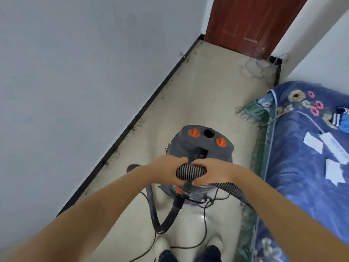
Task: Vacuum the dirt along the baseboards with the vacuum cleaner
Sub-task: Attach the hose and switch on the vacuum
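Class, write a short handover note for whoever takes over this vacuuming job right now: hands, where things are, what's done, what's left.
Left hand and right hand: both have a grip on the ribbed hose above the vacuum cleaner.
The vacuum cleaner stands on the floor between the wall and the bed.
Done: no suction end at the floor yet.
Left: dirt specks lie along the black baseboard towards the door.

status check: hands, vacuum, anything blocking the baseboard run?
Left hand and right hand both grip the ribbed hose above the vacuum cleaner. Dirt along baseboard, untouched. Power cord loose on floor near feet.
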Available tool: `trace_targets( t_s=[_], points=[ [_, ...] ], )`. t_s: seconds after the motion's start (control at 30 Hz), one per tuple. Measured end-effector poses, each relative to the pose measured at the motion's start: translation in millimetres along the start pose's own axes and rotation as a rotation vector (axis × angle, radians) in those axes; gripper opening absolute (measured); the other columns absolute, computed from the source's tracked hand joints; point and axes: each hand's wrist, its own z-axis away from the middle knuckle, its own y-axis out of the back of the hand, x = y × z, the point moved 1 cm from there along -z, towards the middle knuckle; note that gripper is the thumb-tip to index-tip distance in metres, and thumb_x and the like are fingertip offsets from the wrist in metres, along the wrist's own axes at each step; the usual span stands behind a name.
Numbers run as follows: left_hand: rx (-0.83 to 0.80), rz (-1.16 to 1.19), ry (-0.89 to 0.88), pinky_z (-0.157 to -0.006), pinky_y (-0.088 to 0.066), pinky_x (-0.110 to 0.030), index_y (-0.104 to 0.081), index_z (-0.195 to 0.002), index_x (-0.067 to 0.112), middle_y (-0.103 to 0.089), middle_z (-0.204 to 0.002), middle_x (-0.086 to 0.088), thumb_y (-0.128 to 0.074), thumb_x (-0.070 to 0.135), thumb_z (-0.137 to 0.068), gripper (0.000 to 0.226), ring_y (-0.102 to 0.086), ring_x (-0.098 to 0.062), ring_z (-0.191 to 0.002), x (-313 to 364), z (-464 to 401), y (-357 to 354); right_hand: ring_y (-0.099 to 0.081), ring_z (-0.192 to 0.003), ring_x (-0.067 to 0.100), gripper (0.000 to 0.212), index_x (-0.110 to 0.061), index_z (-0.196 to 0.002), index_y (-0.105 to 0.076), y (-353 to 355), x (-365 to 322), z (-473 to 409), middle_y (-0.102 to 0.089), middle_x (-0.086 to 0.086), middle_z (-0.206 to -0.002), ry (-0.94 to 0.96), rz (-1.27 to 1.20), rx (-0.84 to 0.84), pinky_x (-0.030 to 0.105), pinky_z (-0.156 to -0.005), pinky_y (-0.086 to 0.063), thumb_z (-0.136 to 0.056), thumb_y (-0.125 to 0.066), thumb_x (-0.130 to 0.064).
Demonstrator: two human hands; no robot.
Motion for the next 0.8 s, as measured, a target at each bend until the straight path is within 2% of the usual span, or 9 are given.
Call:
trace_targets(
  t_s=[0.07,0.17,0.23,0.3,0.37,0.43,0.5,0.63,0.8],
  points=[
    [0.116,0.115,0.039,-0.06,-0.043,-0.028,-0.05,-0.095,0.023,-0.062,-0.078,0.006,-0.065,0.043,-0.078,0.03,-0.059,-0.013,-0.071,9.6,3.6,-11.6,-0.059,-0.097,0.009,0.041,-0.026,-0.119,-0.057,-1.9,9.0,22.8,-0.061,-0.013,-0.103,-0.04,-0.082,0.219,0.027,-0.086,-0.046,-0.085,-0.069,-0.043],
    [0.222,0.284,0.062,-0.064,-0.051,-0.03,-0.053,-0.098,0.024,-0.064,-0.078,0.006,-0.057,0.052,-0.074,0.037,-0.061,-0.009,-0.071,26.0,11.3,-23.6,-0.051,-0.115,0.02,0.039,-0.015,-0.122,-0.058,-21.6,41.6,57.5,-0.058,-0.003,-0.117,-0.197,-0.269,1.116,0.035,-0.102,-0.037,-0.092,-0.058,-0.038],
    [0.231,0.375,0.092,-0.063,-0.052,-0.029,-0.054,-0.1,0.023,-0.065,-0.078,0.006,-0.057,0.052,-0.073,0.04,-0.062,-0.008,-0.07,36.4,15.3,-29.4,-0.039,-0.13,0.029,0.052,-0.008,-0.138,-0.045,-36.8,71.4,71.8,-0.046,0.012,-0.14,-0.532,-0.598,1.361,0.042,-0.109,-0.029,-0.094,-0.057,-0.034],
    [0.222,0.358,0.066,-0.063,-0.052,-0.026,-0.053,-0.1,0.025,-0.064,-0.078,0.007,-0.058,0.054,-0.073,0.04,-0.061,-0.006,-0.07,43.1,17.5,-34.4,-0.038,-0.134,0.035,0.065,-0.009,-0.145,-0.036,-47.7,95.6,68.3,-0.039,0.017,-0.147,-0.713,-1.361,1.102,0.05,-0.11,-0.032,-0.094,-0.057,-0.042],
    [0.191,0.297,0.002,-0.063,-0.05,-0.023,-0.052,-0.1,0.027,-0.062,-0.079,0.01,-0.061,0.055,-0.075,0.038,-0.06,-0.005,-0.071,50.0,22.0,-41.9,-0.055,-0.119,0.037,0.059,-0.007,-0.134,-0.046,-52.8,109.2,61.6,-0.054,0.022,-0.131,-0.471,-2.099,0.814,0.052,-0.1,-0.043,-0.094,-0.055,-0.049],
    [0.115,0.331,-0.015,-0.062,-0.047,-0.018,-0.052,-0.102,0.028,-0.059,-0.079,0.014,-0.064,0.049,-0.078,0.034,-0.059,-0.004,-0.072,57.6,28.5,-52.7,-0.07,-0.078,0.026,0.049,-0.009,-0.126,-0.05,-47.9,117.2,61.1,-0.066,0.016,-0.097,-0.313,-2.347,0.854,0.038,-0.071,-0.057,-0.094,-0.057,-0.045],
    [-0.012,0.356,-0.025,-0.064,-0.041,-0.011,-0.048,-0.116,0.03,-0.055,-0.084,0.021,-0.063,0.046,-0.082,0.04,-0.055,0.001,-0.075,65.6,35.5,-64.7,-0.06,-0.049,0.015,0.036,-0.01,-0.114,-0.052,-42.9,115.9,63.3,-0.06,0.005,-0.074,-0.234,-2.375,0.93,0.024,-0.049,-0.053,-0.092,-0.06,-0.037],
    [-0.332,0.517,0.111,-0.082,-0.04,-0.012,-0.044,-0.129,0.036,-0.052,-0.102,0.025,-0.054,0.058,-0.087,0.049,-0.051,0.007,-0.092,63.7,32.3,-75.9,-0.051,-0.044,0.014,0.016,-0.01,-0.088,-0.054,-44.7,101.3,72.3,-0.052,0.002,-0.058,-0.217,-2.145,0.891,0.023,-0.044,-0.049,-0.093,-0.059,-0.024],
    [-0.09,0.996,0.341,-0.099,-0.041,-0.038,-0.057,-0.103,0.031,-0.058,-0.113,0.007,-0.041,0.069,-0.087,0.044,-0.053,-0.015,-0.111,70.3,-17.6,-39.1,-0.058,-0.056,0.027,0.015,-0.01,-0.094,-0.051,-68.4,68.7,82.2,-0.058,0.016,-0.069,-0.089,-1.57,0.857,0.039,-0.06,-0.052,-0.09,-0.055,0.004]
  ],
)
